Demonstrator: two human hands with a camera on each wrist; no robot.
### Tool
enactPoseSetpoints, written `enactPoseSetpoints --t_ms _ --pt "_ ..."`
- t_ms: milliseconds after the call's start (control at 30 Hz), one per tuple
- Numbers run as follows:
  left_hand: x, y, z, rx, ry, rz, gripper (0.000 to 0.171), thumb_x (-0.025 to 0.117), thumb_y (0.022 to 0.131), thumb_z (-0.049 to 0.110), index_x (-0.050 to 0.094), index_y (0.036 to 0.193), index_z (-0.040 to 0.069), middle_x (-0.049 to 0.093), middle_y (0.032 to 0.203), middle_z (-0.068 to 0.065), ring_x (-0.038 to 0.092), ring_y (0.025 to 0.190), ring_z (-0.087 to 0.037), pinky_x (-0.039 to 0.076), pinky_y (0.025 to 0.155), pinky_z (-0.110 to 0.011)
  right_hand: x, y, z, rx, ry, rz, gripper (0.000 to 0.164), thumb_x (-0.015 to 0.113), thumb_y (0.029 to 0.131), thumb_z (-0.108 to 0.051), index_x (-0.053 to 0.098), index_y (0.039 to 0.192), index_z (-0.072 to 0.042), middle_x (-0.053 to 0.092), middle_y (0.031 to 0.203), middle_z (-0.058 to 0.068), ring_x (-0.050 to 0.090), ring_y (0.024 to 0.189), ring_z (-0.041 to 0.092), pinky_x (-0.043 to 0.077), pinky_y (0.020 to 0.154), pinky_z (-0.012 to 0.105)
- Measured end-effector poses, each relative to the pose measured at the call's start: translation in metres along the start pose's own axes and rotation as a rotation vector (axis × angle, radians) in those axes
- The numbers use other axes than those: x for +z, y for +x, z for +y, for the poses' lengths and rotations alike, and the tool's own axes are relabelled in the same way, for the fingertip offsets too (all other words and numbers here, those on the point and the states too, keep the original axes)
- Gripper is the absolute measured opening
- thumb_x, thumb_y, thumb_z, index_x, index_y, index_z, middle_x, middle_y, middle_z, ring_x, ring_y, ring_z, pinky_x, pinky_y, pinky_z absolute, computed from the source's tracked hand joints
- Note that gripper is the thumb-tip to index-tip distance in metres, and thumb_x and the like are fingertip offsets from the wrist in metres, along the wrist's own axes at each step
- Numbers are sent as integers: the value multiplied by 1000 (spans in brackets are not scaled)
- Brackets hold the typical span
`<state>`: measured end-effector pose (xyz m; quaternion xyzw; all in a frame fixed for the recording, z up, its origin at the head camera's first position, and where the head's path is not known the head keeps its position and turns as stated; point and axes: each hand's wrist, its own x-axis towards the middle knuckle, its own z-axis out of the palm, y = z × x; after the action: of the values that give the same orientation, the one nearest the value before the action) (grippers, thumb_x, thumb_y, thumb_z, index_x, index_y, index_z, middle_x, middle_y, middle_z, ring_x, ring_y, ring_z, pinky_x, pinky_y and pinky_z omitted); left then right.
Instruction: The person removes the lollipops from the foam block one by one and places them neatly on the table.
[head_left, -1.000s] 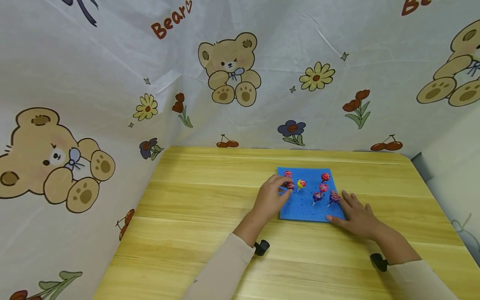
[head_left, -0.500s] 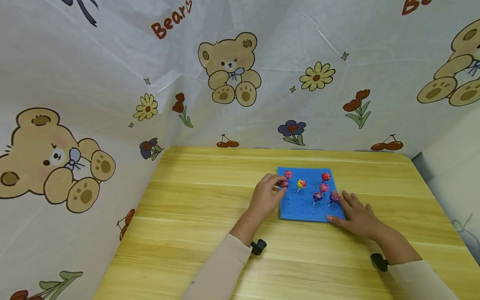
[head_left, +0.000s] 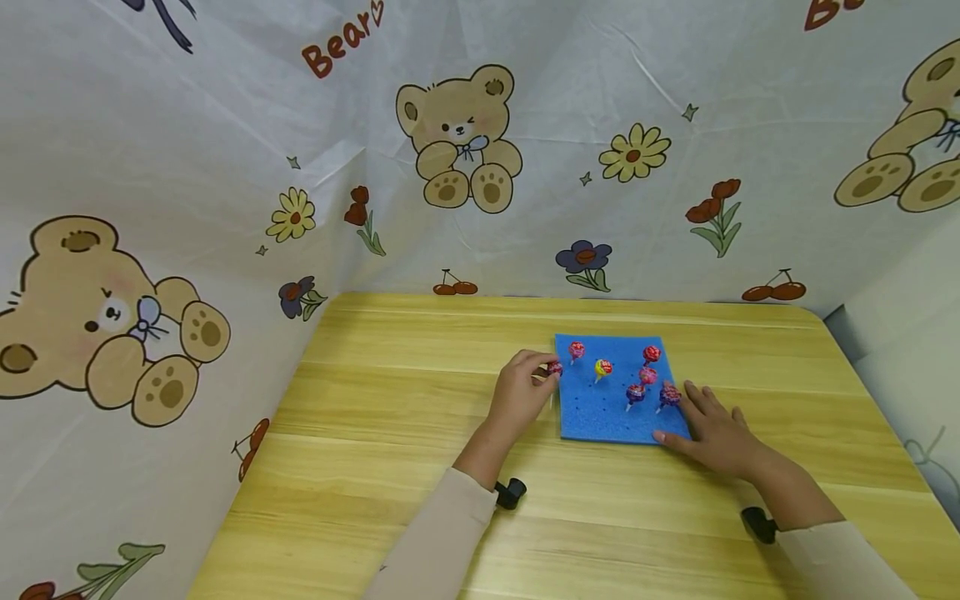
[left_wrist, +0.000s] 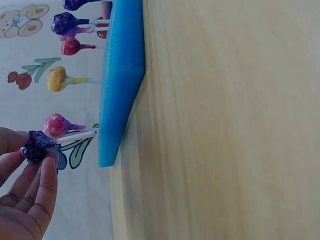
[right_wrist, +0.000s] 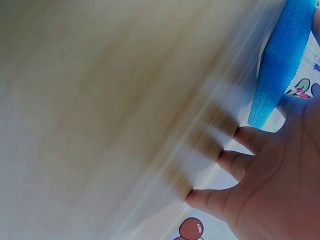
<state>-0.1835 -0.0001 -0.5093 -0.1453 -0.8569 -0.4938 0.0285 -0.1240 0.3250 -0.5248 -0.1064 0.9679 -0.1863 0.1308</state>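
Observation:
My left hand [head_left: 520, 393] pinches a dark purple wrapped lollipop [left_wrist: 36, 146] by its head, between thumb and fingers. Its white stick [left_wrist: 75, 137] points down at the left edge of a blue foam board [head_left: 600, 427], free of the foam. Still standing in the board are a pink lollipop [head_left: 577, 349], a yellow one [left_wrist: 56, 79], and several red, pink and purple ones toward the right. My right hand [head_left: 716, 437] lies with fingers spread at the board's right edge. In the right wrist view, some fingertips [right_wrist: 192, 196] touch the table beside the foam.
The board lies on a light wood table [head_left: 405, 400]. Small holes dot its surface. A white cloth [head_left: 525, 242] printed with bears and flowers hangs behind and to the left. Each wrist wears a small black camera [head_left: 512, 493].
My left hand has moved left with the dark purple lollipop, from over the board to just past its left edge. The right hand and the board have stayed put.

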Motion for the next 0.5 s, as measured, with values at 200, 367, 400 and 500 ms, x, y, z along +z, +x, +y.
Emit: enactPoseSetpoints --t_ms 200,367,400,500 --pt "2 1 -10 -20 -40 -3 26 69 97 17 71 122 9 65 113 -3 70 98 -13 57 81 -17 0 0 0 1 5 -4 94 59 95 -59 29 155 8 15 163 35 10 148 60 8 103 88" --pt "4 2 -16 -104 -151 -16 24 71 95 17 73 119 11 65 111 -1 69 96 -11 58 78 -19 -1 0 -1 2 6 -4 94 59 95 -59 29 155 7 15 163 35 10 148 60 8 103 88" --pt "4 2 -17 -121 -176 -19 24 72 95 16 73 118 11 65 111 -1 69 96 -11 58 77 -20 -1 0 -1 2 5 -3 94 59 95 -59 29 155 7 16 162 35 10 148 60 8 103 88" --pt "5 3 -20 -154 -214 -27 23 73 93 15 74 117 12 64 110 -2 69 94 -11 58 74 -21 -2 0 -1 1 7 -1 94 60 95 -59 29 155 7 16 162 35 10 148 61 8 103 88"
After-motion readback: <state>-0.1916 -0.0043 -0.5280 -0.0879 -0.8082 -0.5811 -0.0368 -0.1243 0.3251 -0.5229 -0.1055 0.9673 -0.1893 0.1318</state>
